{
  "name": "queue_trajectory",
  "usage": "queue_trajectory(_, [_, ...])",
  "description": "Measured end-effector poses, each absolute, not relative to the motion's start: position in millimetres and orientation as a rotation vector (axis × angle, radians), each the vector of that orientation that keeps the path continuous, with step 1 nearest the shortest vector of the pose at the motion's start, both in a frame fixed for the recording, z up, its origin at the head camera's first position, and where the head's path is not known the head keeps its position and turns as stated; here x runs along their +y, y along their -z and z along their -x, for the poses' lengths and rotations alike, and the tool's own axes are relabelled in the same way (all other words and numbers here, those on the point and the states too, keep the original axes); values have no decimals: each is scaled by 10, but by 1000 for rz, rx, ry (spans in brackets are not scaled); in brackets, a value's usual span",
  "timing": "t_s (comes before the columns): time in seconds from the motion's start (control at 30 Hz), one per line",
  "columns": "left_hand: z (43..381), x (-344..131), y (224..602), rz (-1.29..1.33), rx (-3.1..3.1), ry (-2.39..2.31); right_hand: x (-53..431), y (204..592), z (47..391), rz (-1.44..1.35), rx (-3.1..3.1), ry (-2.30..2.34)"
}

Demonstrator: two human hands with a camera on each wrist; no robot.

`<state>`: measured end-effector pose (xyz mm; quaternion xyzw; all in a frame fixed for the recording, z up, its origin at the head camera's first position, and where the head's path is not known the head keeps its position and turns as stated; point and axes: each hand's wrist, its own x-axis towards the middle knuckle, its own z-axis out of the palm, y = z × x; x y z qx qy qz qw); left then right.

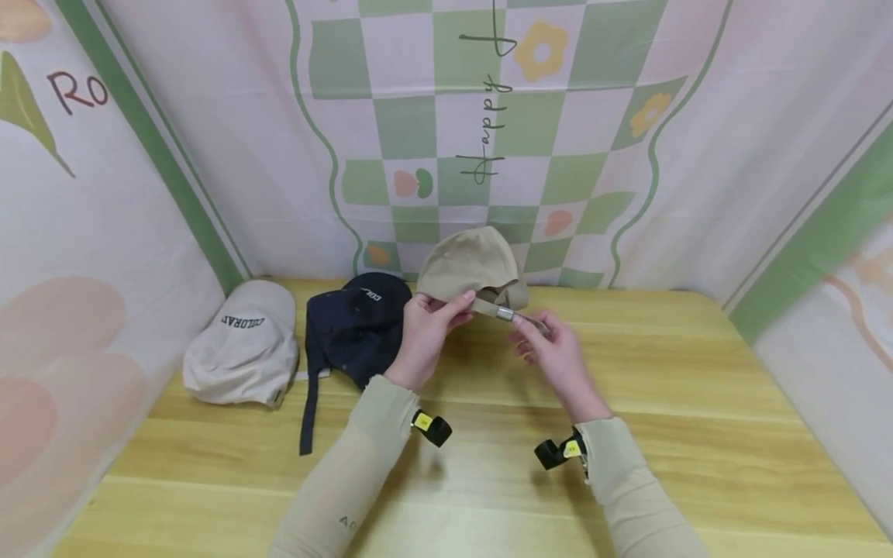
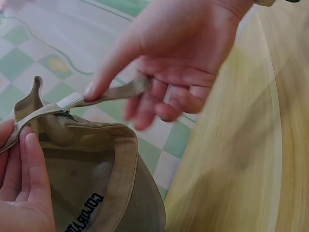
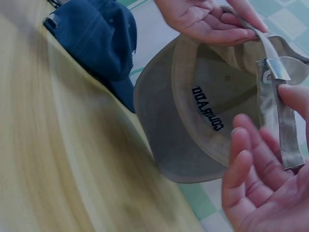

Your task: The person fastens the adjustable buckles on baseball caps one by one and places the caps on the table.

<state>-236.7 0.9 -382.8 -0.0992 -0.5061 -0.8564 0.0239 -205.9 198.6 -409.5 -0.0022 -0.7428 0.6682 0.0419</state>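
A khaki baseball cap [image 1: 469, 262] is held up near the back of the table, its rear opening and adjustment strap toward me. My left hand [image 1: 422, 335] pinches the strap [image 1: 484, 307] to the left of its metal buckle [image 1: 505, 313]. On the other side, my right hand [image 1: 556, 355] has the strap's tail between thumb and fingers, with the thumb right at the buckle. The right wrist view shows the tail [image 3: 288, 135] hanging past the buckle, the lower fingers loosely bent. Dark lettering [image 2: 87, 212] shows on the cap in the left wrist view.
To the left on the wooden table [image 1: 663, 372] lie a navy cap [image 1: 352, 329], its loose strap [image 1: 309, 411] trailing forward, and a light beige cap [image 1: 237, 353] beside it. Printed curtains [image 1: 279, 155] stand behind and at both sides.
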Motion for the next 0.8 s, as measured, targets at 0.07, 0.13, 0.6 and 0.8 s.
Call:
queue_trajectory(0.07, [2367, 15, 3816, 297, -1558, 2650, 1978, 4125, 2076, 36, -2305, -2077])
queue_trajectory(0.13, [2363, 21, 3803, 285, -1549, 2655, 1965, 4153, 2082, 49, -2345, -2093])
queue_trajectory(0.6, [2353, 37, 3799, 285, -1475, 2700, 1777, 4295, 2102, -114, -2480, -1977])
queue_trajectory(0.8, [2342, 38, 3800, 300, -1470, 2709, 1729, 4284, 2121, -129, -2474, -1969])
